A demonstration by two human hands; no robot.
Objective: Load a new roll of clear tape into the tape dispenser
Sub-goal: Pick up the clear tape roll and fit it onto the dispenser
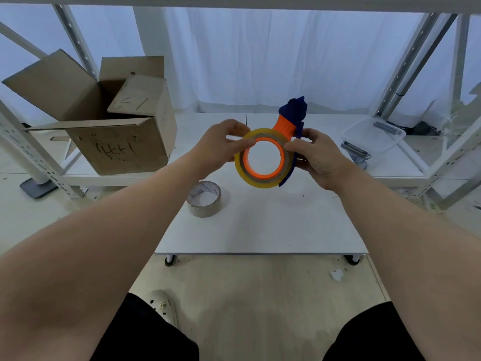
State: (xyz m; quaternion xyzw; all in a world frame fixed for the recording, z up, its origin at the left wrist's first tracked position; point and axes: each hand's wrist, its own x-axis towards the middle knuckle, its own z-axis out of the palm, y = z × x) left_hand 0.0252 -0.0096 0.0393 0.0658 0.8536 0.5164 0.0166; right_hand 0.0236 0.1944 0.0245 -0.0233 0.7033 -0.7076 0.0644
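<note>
At far left, on the low shelf: open cardboard box (pixel 104 121), flaps up, handwriting on front.

Left hand (pixel 218 145): grip pinched on upper-left rim of the clear tape roll (pixel 257 184).

Below that hand, a second, brownish roll (pixel 204 199) lies flat on the white surface (pixel 260 230).

Centre: I see the clear tape roll seated round the orange hub of the tape dispenser (pixel 285 128). Both are held in the air above the surface, w/ the blue head pointing up & away.

Right hand (pixel 318 158): grip closed on the dispenser's right side, thumb at the roll's rim.

Far right: clear plastic tray (pixel 374 134); contents not legible.
</note>
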